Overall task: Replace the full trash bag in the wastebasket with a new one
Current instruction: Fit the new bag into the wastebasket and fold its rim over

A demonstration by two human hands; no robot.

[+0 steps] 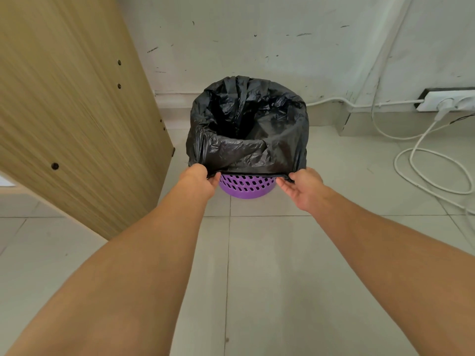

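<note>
A purple perforated wastebasket (245,187) stands on the tiled floor against the wall. A black trash bag (246,147) lines it, its mouth open and its edge folded down over the outside of the rim. The bag's inside looks dark; what lies in it is hidden. My left hand (199,179) pinches the folded hem at the near left side. My right hand (300,186) pinches the same hem at the near right. The hem runs taut between the two hands, with the basket's lower wall showing beneath it.
A tall wooden panel (77,119) stands close on the left of the basket. A white power strip (447,101) lies by the wall at the right, with white cables (434,170) looping across the floor. Grey floor tiles (257,278) stretch toward me.
</note>
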